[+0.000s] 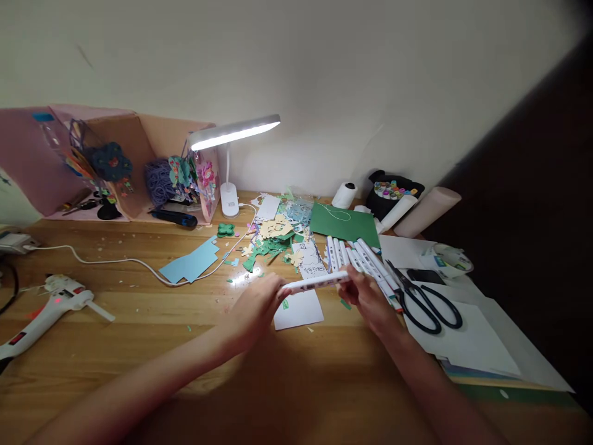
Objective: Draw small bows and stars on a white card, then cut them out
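Note:
A white marker (317,282) is held level between both hands above the table. My left hand (259,303) is closed round its left end, and my right hand (364,293) pinches the right end. Beneath the marker lies a white sheet of paper (299,310) with a small green mark near its upper left. Just behind it, a paper strip (309,259) carries black writing and drawings. Several more white markers (365,262) lie side by side, close to my right hand. The fingertips are partly hidden by the hands.
Black-handled scissors (424,300) rest on white papers at the right. Paper scraps (273,238) and a green sheet (345,224) spread behind the hands. A lit desk lamp (230,201) stands at the back. On the left are blue paper (189,261), a glue gun (46,312) and a pink box (178,133).

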Tool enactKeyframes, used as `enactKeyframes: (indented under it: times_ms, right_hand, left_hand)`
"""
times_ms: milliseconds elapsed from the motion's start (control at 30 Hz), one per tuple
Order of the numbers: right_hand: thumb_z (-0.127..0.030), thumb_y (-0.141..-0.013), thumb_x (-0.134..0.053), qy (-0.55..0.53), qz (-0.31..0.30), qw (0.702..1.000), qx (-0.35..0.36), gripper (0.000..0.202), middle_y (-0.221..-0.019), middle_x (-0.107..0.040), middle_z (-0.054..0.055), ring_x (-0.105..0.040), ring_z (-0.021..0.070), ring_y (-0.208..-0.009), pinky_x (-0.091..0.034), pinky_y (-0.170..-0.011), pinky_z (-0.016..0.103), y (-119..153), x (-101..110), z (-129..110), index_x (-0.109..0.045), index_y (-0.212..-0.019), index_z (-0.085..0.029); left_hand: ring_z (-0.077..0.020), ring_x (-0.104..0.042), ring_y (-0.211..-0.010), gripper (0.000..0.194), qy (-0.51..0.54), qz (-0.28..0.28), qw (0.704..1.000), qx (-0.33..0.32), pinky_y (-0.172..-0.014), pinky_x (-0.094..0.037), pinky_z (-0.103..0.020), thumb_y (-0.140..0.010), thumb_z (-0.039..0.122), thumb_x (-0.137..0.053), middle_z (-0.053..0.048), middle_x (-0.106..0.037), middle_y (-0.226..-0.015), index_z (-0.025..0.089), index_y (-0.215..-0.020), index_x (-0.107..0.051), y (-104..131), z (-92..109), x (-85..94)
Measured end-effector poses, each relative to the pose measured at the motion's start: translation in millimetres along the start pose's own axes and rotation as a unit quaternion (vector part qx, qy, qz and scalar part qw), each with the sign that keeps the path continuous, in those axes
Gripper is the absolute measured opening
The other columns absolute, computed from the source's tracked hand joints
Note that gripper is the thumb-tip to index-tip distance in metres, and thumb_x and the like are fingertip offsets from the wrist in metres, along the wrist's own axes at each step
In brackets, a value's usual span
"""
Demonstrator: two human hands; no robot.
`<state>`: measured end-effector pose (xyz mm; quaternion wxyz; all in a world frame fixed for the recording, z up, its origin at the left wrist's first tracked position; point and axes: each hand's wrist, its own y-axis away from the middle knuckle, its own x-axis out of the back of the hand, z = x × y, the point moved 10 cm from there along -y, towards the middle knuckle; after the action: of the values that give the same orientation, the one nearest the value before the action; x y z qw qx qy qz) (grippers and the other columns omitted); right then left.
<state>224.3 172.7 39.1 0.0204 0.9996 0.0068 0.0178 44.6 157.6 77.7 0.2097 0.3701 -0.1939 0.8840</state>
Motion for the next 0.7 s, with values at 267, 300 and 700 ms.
enactKeyframes:
  times_ms: [267, 300, 700]
  right_hand:
    - [-0.057, -0.077, -0.058, -0.114, -0.094, 0.989, -0.025, 0.038, -0.054, -0.04, -0.007, -0.033, 0.0083, -0.044, -0.026, -0.04, 0.021, 7.2, -29.3, 6.4, -0.053, -0.08, -0.019]
    - [-0.057, -0.078, -0.057, -0.102, -0.102, 0.989, -0.03, 0.039, -0.053, -0.039, -0.006, -0.032, 0.0081, -0.044, -0.025, -0.041, 0.021, 8.5, -31.7, 8.3, -0.053, -0.075, -0.018]
    - [-0.056, -0.088, -0.035, -0.008, -0.435, 0.888, -0.153, 0.051, -0.05, -0.046, -0.003, -0.038, 0.0097, -0.043, -0.029, -0.044, 0.023, 68.3, -100.3, 26.2, -0.055, -0.061, -0.017]
  left_hand:
    - [-0.0134, -0.05, -0.065, 0.029, 0.042, -0.147, 0.988, -0.019, -0.059, -0.039, -0.024, -0.096, 0.033, -0.034, 0.0, -0.056, -0.073, 0.018, -0.081, -0.055, 20.0, 22.8, -40.4]
    - [-0.0141, -0.053, -0.07, 0.028, 0.044, -0.156, 0.985, -0.06, -0.064, -0.042, -0.025, -0.096, 0.033, -0.035, -0.001, -0.058, -0.08, 0.018, -0.084, -0.055, 24.1, 32.8, -43.1]
    - [-0.0192, -0.054, -0.071, 0.018, -0.221, -0.087, 0.942, -0.238, -0.083, -0.043, -0.038, -0.093, 0.02, -0.037, -0.004, -0.058, -0.075, 0.017, -0.083, -0.051, 29.9, 49.2, -45.8]
